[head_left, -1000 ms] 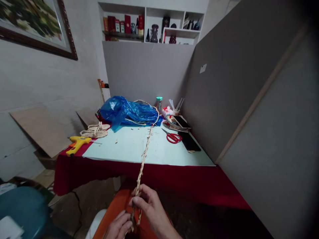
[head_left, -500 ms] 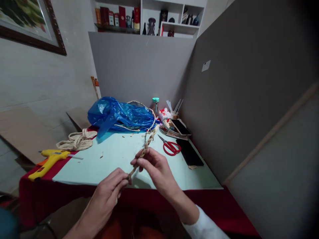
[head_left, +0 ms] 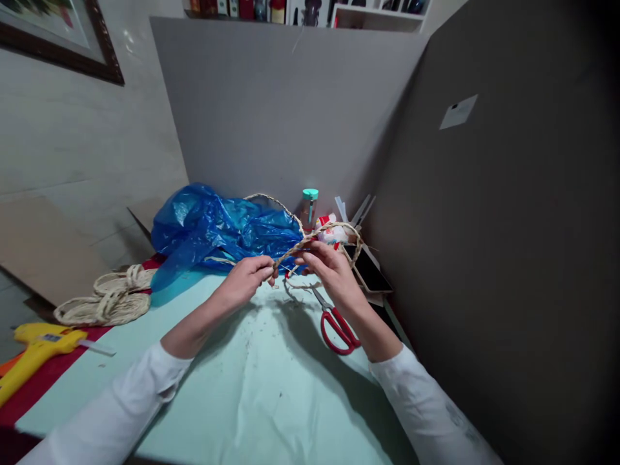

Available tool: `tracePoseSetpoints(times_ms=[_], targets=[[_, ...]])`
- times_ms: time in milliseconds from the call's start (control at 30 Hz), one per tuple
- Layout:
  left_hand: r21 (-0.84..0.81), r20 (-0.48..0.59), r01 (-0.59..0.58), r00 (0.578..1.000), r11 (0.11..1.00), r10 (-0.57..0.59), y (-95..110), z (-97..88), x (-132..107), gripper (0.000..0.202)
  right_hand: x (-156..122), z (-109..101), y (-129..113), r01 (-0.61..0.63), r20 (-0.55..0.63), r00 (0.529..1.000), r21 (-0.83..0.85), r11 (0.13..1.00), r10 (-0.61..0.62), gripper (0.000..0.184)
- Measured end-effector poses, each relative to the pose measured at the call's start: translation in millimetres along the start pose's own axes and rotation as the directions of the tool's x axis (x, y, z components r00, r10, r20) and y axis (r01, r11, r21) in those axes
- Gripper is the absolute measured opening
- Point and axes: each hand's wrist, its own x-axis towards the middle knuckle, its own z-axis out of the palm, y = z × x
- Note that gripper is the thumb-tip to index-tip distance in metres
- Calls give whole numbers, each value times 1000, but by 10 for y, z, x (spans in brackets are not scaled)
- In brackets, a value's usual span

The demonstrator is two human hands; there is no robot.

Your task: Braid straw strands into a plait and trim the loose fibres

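Dim light; glints on blue bag [head_left: 208,219]; soft shadows across pale sheet [head_left: 242,394]; top-right corner blackened.

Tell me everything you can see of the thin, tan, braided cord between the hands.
The thin, tan, braided cord looks like dry plant fibre, with uneven strands. The bare left hand pinches it and the bare right hand holds it farther along; the stretch between them slants up to the right, held above the pale green sheet. Beyond the right hand, it curves into an open loop. Where it ends is hard to make out.
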Motion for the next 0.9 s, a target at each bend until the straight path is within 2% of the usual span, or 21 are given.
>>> tracePoseSetpoints(times_ms=[100, 200, 333, 433, 500, 733, 900], targets=[[-141, 17, 112, 994, 984, -110, -150, 22, 230, 34, -18, -212, 207, -68, -56, 996, -102, 992, 63, 29], [-263, -8, 200, 978, 944, -210, -329, 58, 273, 35, -107, -313, 325, -103, -97, 992, -200, 974, 85, 24], [-385, -48, 273, 948, 881, -315, -576, 76, 191, 35, -189, -287, 354, -103, -60, 994, -317, 943, 89, 22], [-447, -56, 291, 935, 846, -351, -681, 47, 146, 28, -207, -233, 345, -63, 1, 998, -409, 910, 69, 21], [-475, -60, 283, 934, 833, -352, -686, 26, 131, 24, -221, -197, 345, -25, 45, 998, -470, 882, 52, 21], [-506, -104, 240, 936, 829, -335, -556, 31, 93, 33, -347, -73, 347, 135, 221, 975, -632, 763, 11, 27], [-511, -125, 238, 930, 826, -345, -553, 42, 75, 35, -438, -38, 347, 184, 285, 958, -682, 708, 26, 32]])
